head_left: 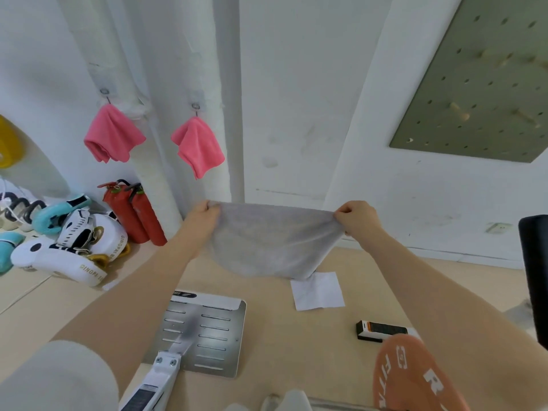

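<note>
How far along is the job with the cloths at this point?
Apparently done: the left pink cloth and the right pink cloth hang from hooks. In hand: the grey cloth is held spread in the air, with the left hand and the right hand each pinching an upper corner. Left: the grey cloth is neither hung nor folded. No free hook shows, so its destination cannot be told.

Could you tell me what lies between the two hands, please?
In the head view, a grey cloth stretches between them, left hand and right hand each pinching a corner.
</note>
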`<state>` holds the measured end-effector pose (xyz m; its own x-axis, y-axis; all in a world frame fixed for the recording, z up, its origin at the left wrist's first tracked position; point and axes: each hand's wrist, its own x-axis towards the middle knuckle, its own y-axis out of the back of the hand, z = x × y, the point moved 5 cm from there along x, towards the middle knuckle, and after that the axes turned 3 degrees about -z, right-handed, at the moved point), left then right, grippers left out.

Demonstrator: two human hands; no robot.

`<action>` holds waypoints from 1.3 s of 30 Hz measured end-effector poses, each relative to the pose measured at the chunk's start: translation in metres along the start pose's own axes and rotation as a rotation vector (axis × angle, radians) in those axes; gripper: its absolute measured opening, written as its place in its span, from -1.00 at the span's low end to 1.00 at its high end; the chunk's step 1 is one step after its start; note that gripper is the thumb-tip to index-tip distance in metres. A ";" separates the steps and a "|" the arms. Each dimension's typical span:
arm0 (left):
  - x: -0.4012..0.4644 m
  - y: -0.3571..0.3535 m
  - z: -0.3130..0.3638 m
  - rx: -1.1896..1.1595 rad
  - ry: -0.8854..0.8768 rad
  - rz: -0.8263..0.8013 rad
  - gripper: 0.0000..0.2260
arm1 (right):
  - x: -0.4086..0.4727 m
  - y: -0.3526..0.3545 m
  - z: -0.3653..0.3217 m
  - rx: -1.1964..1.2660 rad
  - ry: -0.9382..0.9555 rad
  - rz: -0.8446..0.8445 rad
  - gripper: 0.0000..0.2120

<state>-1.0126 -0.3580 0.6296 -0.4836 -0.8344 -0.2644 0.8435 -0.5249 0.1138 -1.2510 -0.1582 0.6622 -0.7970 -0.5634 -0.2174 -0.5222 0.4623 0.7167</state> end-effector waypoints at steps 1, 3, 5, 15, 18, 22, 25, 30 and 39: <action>0.000 -0.005 0.001 -0.004 0.008 0.017 -0.85 | -0.001 -0.006 -0.001 0.064 -0.027 -0.058 -0.87; -0.001 -0.019 0.002 -0.045 0.019 0.023 -0.90 | -0.007 -0.020 -0.006 0.201 -0.048 -0.182 -0.86; -0.002 -0.035 0.006 -0.049 0.002 -0.006 -0.89 | -0.015 -0.031 -0.017 0.275 -0.015 -0.281 -0.81; -0.031 -0.090 0.026 -0.286 -0.079 -0.203 -0.91 | -0.054 -0.036 -0.067 0.752 0.240 -0.648 -0.88; -0.036 -0.091 0.031 -0.324 -0.064 -0.188 -0.96 | -0.057 -0.031 -0.071 0.592 0.384 -0.658 -0.70; -0.043 -0.095 0.035 -0.338 -0.100 -0.251 -0.94 | -0.052 -0.024 -0.071 0.355 0.460 -0.329 -0.86; -0.048 -0.103 0.039 -0.381 -0.099 -0.292 -0.92 | -0.052 -0.019 -0.074 0.228 0.560 -0.131 -0.95; -0.050 -0.106 0.047 -0.396 -0.123 -0.324 -0.94 | -0.049 -0.010 -0.078 0.155 0.647 0.013 -0.89; -0.052 -0.111 0.064 -0.231 -0.181 -0.300 -0.90 | -0.056 0.004 -0.084 0.259 0.784 -0.026 -0.94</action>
<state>-1.0956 -0.2670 0.6924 -0.7317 -0.6771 -0.0785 0.6793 -0.7148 -0.1664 -1.1827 -0.1823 0.7332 -0.3910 -0.8458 0.3629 -0.6672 0.5321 0.5213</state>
